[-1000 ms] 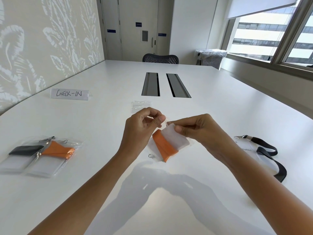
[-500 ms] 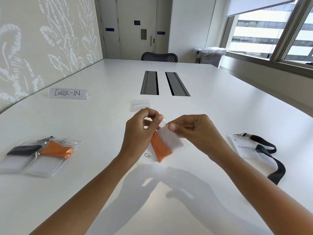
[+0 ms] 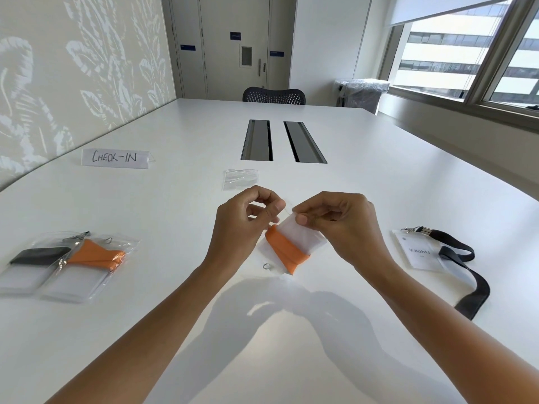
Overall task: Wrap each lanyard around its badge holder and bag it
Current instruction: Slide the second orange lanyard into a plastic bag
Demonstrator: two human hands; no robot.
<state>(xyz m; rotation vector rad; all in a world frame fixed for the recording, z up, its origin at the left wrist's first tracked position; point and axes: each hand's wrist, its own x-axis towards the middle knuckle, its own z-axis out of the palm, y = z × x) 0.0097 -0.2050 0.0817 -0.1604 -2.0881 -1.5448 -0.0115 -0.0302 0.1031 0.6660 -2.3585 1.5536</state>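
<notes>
While both hands hover just above the table (image 3: 364, 176), a clear bag (image 3: 288, 252) hangs between them with a badge holder (image 3: 302, 239) wrapped in an orange lanyard (image 3: 287, 255) inside it. The left hand (image 3: 242, 225) pinches the bag's top edge between thumb and forefinger, fingers (image 3: 269, 209) closed tight on the plastic. The right hand (image 3: 338, 225) pinches the same edge just beside it, thumb and fingers shut on the rim above the white card. The bundle tilts down toward the person, and a small metal ring (image 3: 266, 266) shows at its lower left. Compared with 1 second ago, the 2 pinches sit closer together and the bag has tucked further in under the left hand's fingertips.

Well to the left lie 2 finished bags (image 3: 62, 266), one with a black lanyard, one with orange, touching each other. To the right, apart from the hands, a badge with a black lanyard (image 3: 455, 258) lies loose and unwrapped. A spare empty bag (image 3: 240, 179) lies beyond the hands, and a "CHECK-IN" sign (image 3: 115, 158) stands at far left.
</notes>
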